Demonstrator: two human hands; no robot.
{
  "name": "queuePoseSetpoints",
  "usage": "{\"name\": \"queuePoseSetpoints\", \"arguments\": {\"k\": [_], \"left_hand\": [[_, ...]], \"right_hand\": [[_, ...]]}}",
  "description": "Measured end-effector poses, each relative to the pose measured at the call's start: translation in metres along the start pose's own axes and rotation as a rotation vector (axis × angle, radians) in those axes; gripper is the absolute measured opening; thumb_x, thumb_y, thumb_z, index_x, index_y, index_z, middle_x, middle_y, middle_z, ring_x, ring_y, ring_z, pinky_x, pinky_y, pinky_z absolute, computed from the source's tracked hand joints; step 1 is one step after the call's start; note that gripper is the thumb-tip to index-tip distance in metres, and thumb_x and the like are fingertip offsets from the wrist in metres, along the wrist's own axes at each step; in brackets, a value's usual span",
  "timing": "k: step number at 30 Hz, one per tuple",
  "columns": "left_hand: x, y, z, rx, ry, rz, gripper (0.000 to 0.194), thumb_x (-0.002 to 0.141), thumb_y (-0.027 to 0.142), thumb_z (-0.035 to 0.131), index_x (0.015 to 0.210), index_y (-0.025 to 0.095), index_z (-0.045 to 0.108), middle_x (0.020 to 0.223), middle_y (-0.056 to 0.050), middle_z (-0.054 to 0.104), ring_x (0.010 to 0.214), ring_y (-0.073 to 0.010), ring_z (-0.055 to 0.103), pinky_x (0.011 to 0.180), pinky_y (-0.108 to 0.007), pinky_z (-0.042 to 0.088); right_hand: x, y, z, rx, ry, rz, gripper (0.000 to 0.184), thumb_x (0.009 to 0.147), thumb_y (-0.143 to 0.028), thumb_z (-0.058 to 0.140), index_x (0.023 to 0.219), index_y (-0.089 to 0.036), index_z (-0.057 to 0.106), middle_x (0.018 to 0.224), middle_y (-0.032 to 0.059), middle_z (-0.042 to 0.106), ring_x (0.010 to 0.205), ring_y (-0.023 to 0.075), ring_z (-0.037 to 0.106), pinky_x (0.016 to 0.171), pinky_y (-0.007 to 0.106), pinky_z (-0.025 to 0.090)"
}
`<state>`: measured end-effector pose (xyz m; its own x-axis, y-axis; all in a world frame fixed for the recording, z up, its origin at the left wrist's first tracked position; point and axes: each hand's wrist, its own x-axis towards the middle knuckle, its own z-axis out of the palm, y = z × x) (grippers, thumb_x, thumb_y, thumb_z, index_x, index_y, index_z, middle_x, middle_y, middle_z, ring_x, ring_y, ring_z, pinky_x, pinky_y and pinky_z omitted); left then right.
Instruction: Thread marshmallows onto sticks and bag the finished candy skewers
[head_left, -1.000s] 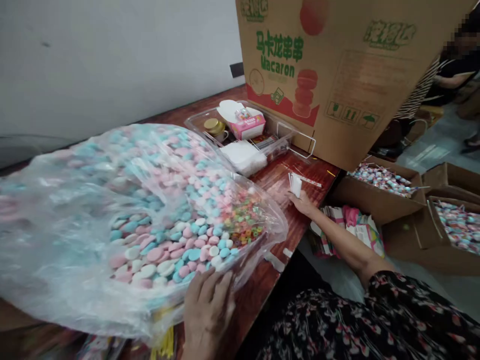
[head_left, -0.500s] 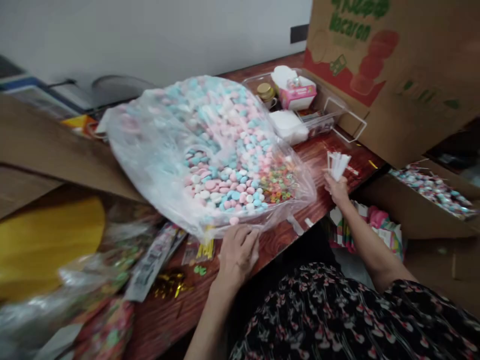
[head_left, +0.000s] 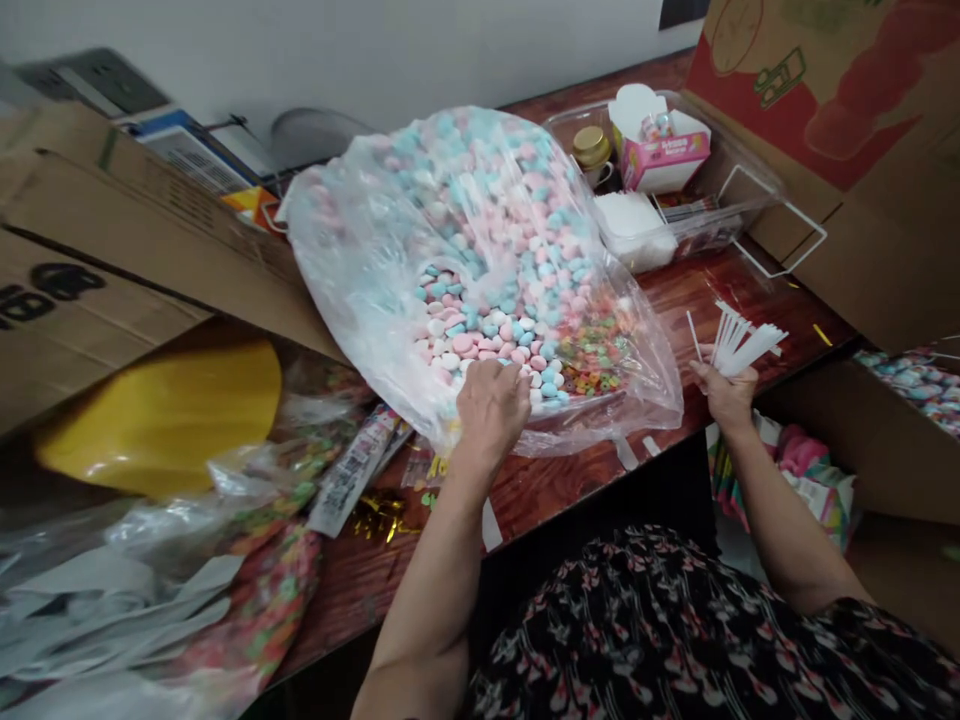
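Observation:
A large clear plastic bag (head_left: 360, 290) lies opened out on the table, full of pink, blue and white round candies (head_left: 480, 335). Small multicoloured ring-shaped sweets (head_left: 596, 350) sit at its right end. My left hand (head_left: 493, 405) is over the bag's near edge, fingers curled down at the candies; its fingertips are hidden, so what it grips cannot be made out. Off to the right, my right hand (head_left: 729, 390) is closed around a fanned bunch of thin white sticks (head_left: 746, 340), one of them standing apart from the rest.
A clear tray (head_left: 720, 235) holds a pink box (head_left: 667, 160) and a gold-lidded jar (head_left: 592, 148). Cardboard boxes stand left (head_left: 150, 220) and right (head_left: 825, 130). Bagged sweets (head_left: 277, 590) and a yellow sheet (head_left: 165, 420) lie at left.
My left hand has moved from the bag's near edge up onto the candies. The sticks in my right hand are spread wider. The view has shifted left and down.

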<state>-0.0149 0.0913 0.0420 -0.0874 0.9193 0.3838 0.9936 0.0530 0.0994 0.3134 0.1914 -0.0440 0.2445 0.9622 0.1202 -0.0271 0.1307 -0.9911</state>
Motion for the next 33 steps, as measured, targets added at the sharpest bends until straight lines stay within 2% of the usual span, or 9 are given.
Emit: {"name": "queuePoseSetpoints", "arguments": {"k": [4,7,12,16,20,24,26,31,33], "left_hand": [[-0.004,-0.001,0.009,0.025,-0.021,-0.038,0.019,0.091,0.032,0.055,0.091,0.019,0.069,0.09,-0.011,0.061,0.093,-0.0268,0.053,0.076,-0.036,0.041],[-0.01,-0.005,0.011,0.019,0.001,-0.057,0.019,0.092,0.032,0.054,0.09,0.021,0.069,0.089,-0.009,0.062,0.09,-0.0255,0.054,0.075,-0.035,0.041],[-0.017,-0.007,0.014,-0.116,0.089,0.014,0.014,0.091,0.027,0.057,0.091,0.02,0.069,0.093,-0.008,0.068,0.091,-0.0236,0.057,0.081,-0.036,0.044],[-0.014,-0.011,0.013,-0.339,0.128,-0.108,0.014,0.089,0.03,0.06,0.089,0.02,0.069,0.082,-0.005,0.069,0.081,-0.0193,0.061,0.078,-0.034,0.047],[0.002,-0.016,0.006,-0.509,-0.012,-0.185,0.016,0.084,0.032,0.063,0.084,0.019,0.072,0.078,-0.004,0.07,0.076,-0.018,0.061,0.071,-0.031,0.047],[0.014,-0.018,-0.005,-0.847,-0.277,-0.304,0.02,0.079,0.034,0.067,0.084,0.016,0.073,0.076,-0.004,0.071,0.069,-0.0164,0.062,0.062,-0.027,0.047],[0.014,-0.02,-0.013,-0.924,-0.366,-0.308,0.022,0.077,0.036,0.071,0.085,0.015,0.074,0.076,-0.004,0.071,0.07,-0.0165,0.063,0.063,-0.026,0.048],[0.004,-0.031,-0.033,-0.884,-0.347,-0.281,0.02,0.08,0.035,0.071,0.086,0.017,0.074,0.079,-0.004,0.072,0.074,-0.0175,0.065,0.066,-0.027,0.049],[0.002,-0.034,-0.035,-0.816,-0.332,-0.225,0.017,0.083,0.034,0.068,0.085,0.017,0.073,0.078,-0.004,0.071,0.074,-0.0178,0.065,0.067,-0.028,0.049]], "right_hand": [[-0.001,-0.001,0.001,0.167,0.047,-0.005,0.014,0.066,-0.025,0.078,0.076,-0.017,0.072,0.05,-0.0067,0.058,0.041,0.0056,0.047,0.039,0.017,0.035],[-0.001,-0.002,0.002,0.246,0.041,-0.021,0.013,0.064,-0.022,0.077,0.074,-0.017,0.071,0.049,-0.0056,0.06,0.04,0.0073,0.05,0.038,0.017,0.033],[-0.003,0.0,-0.001,0.162,-0.013,-0.015,0.014,0.068,-0.027,0.078,0.076,-0.017,0.072,0.052,-0.0043,0.062,0.042,0.0079,0.053,0.039,0.018,0.036],[-0.003,0.003,-0.003,0.11,-0.05,-0.005,0.016,0.071,-0.03,0.078,0.078,-0.017,0.073,0.054,-0.0041,0.062,0.044,0.0078,0.053,0.041,0.019,0.039],[-0.002,0.002,-0.002,0.015,-0.073,-0.034,0.015,0.072,-0.032,0.077,0.076,-0.018,0.072,0.051,-0.0053,0.057,0.043,0.0079,0.049,0.042,0.02,0.038],[-0.002,-0.003,-0.001,-0.058,-0.132,-0.083,0.012,0.076,-0.031,0.074,0.076,-0.019,0.072,0.05,-0.0058,0.054,0.044,0.0081,0.047,0.044,0.022,0.037],[-0.002,-0.004,-0.001,-0.055,-0.147,-0.094,0.012,0.077,-0.03,0.073,0.076,-0.018,0.072,0.05,-0.0059,0.053,0.044,0.0078,0.046,0.045,0.022,0.036],[-0.001,-0.003,-0.001,-0.048,-0.145,-0.074,0.012,0.076,-0.029,0.074,0.078,-0.018,0.072,0.051,-0.0062,0.053,0.044,0.0069,0.045,0.045,0.021,0.035],[-0.001,-0.001,-0.001,-0.048,-0.133,-0.065,0.013,0.076,-0.03,0.074,0.078,-0.018,0.072,0.051,-0.0062,0.052,0.044,0.0068,0.045,0.044,0.021,0.034]]}}
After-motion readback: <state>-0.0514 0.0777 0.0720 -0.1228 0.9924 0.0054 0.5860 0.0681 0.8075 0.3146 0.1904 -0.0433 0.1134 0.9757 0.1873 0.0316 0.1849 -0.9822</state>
